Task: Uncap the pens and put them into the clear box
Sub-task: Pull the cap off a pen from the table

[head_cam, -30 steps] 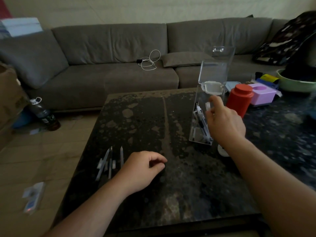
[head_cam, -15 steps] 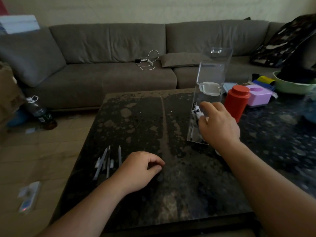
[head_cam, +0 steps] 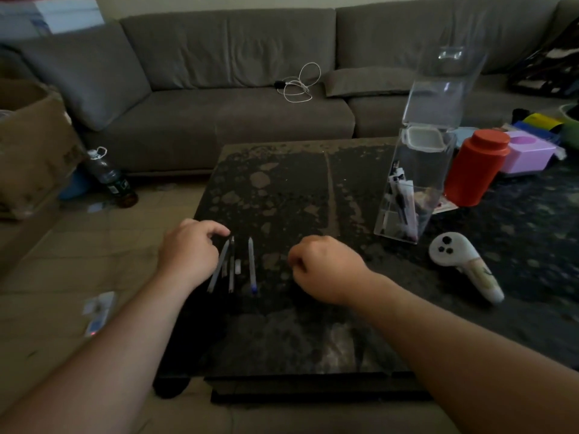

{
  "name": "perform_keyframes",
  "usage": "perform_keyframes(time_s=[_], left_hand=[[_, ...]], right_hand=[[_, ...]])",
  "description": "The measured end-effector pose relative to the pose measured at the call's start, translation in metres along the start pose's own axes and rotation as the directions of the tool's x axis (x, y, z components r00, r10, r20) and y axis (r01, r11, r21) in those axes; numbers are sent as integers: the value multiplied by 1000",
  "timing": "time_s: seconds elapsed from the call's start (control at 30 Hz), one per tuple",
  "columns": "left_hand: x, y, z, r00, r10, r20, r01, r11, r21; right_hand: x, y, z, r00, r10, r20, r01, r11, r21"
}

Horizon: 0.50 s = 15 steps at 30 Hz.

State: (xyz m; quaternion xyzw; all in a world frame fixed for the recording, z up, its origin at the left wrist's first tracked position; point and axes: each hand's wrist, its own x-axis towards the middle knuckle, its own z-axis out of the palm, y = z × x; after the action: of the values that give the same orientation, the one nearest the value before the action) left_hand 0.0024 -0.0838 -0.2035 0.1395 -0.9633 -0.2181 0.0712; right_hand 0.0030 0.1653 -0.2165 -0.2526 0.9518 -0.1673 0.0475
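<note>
Three pens (head_cam: 251, 264) lie side by side on the dark table (head_cam: 313, 324), with small loose caps (head_cam: 238, 266) between them. My left hand (head_cam: 191, 250) sits just left of them, its fingers loosely curled with the tips near the pens' far ends; it holds nothing that I can see. Right of the pens, my right hand (head_cam: 326, 269) hovers curled into a fist and holds nothing. The clear box (head_cam: 438, 170) stands at the right with its lid (head_cam: 445, 86) raised. Several pens (head_cam: 401, 195) lean inside it.
A red jar (head_cam: 476, 167) stands next to the box, with a pink box (head_cam: 526, 153) behind it. A white controller (head_cam: 460, 261) lies right of my right hand. A grey sofa (head_cam: 219, 120) with a white cable (head_cam: 297, 84) runs behind the table. On the floor at left are a bottle (head_cam: 109, 177) and a cardboard box (head_cam: 31, 145).
My right hand has left the clear box and come back left toward the pens, now curled. My left hand has shifted left to the pens' far ends.
</note>
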Motion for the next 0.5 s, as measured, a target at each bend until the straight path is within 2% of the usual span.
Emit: perform_keyframes(time_s=[0.23, 0.3, 0.37, 0.5], left_hand=[[-3, -14, 7, 1000, 7, 25, -8, 998, 56], [-3, -17, 10, 996, 31, 79, -38, 995, 92], [-3, -16, 13, 987, 50, 152, -73, 986, 148], [-6, -8, 20, 954, 31, 298, -117, 954, 274]], right_hand=[[25, -37, 34, 984, -59, 170, 70, 996, -58], [29, -43, 41, 987, -63, 147, 75, 994, -78], [32, -47, 41, 997, -40, 66, 45, 996, -73], [36, -43, 26, 994, 104, 15, -100, 979, -177]])
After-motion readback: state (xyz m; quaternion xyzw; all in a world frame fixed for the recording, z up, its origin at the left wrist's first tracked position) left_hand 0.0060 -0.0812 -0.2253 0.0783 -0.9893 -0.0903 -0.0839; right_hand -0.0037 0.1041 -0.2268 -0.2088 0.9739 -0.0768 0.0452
